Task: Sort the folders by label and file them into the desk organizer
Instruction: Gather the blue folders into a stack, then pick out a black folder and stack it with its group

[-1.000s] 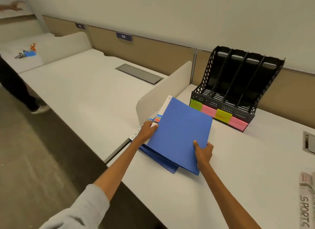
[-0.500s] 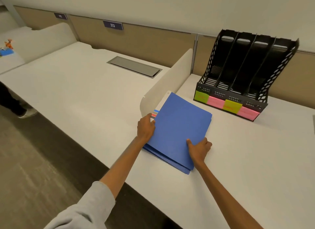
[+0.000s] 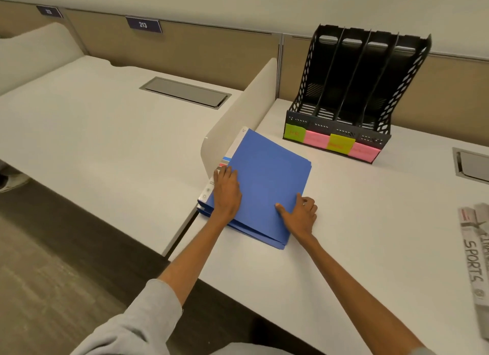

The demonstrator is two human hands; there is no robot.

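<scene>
A stack of blue folders (image 3: 267, 175) lies flat on the white desk (image 3: 357, 235), against the low divider. White labelled spines show along the stack's left edge. My left hand (image 3: 226, 192) rests flat on the stack's left side, fingers straight. My right hand (image 3: 299, 214) holds the top folder's right edge, thumb on top and fingers curled at the edge. The black four-slot desk organizer (image 3: 407, 71) stands behind the stack, to the right. Its slots hold nothing. Green and pink sticky notes (image 3: 330, 143) run along its front.
A low white divider (image 3: 246, 111) separates this desk from the one on the left. Grey cable hatches sit in the left desk (image 3: 185, 91) and at the right edge (image 3: 473, 164). White spines, one labelled SPORTS (image 3: 476, 262), lie at the far right. The desk's front edge drops to dark floor.
The top blue folder, tilted up between both hands a second ago, now lies flat on the stack. My left hand moved from its edge onto its top. The camera turned right.
</scene>
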